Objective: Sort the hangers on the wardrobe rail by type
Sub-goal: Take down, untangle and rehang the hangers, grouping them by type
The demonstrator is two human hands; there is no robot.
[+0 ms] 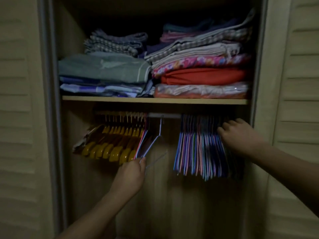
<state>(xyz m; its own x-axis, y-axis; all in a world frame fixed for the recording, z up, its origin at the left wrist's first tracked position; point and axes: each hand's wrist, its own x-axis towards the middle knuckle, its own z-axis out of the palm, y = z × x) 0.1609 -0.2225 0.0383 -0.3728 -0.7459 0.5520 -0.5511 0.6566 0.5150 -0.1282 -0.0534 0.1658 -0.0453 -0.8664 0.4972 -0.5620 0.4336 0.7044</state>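
Note:
A metal rail point(165, 115) runs under the wardrobe shelf. Several yellow wooden hangers point(110, 145) hang bunched at its left end, with a few thin coloured wire hangers point(144, 144) right beside them. One pale wire hanger point(158, 140) hangs alone near the middle. My left hand point(132, 175) pinches the lower corner of the wire hangers at the left group. A thick bunch of coloured wire hangers point(198, 152) hangs at the right. My right hand point(240, 135) reaches into the right side of that bunch, fingers curled among the hangers.
The shelf point(155, 100) above the rail carries stacks of folded fabric point(202, 76). Louvred doors point(300, 100) stand open on both sides. Below the hangers the wardrobe is dark and bare.

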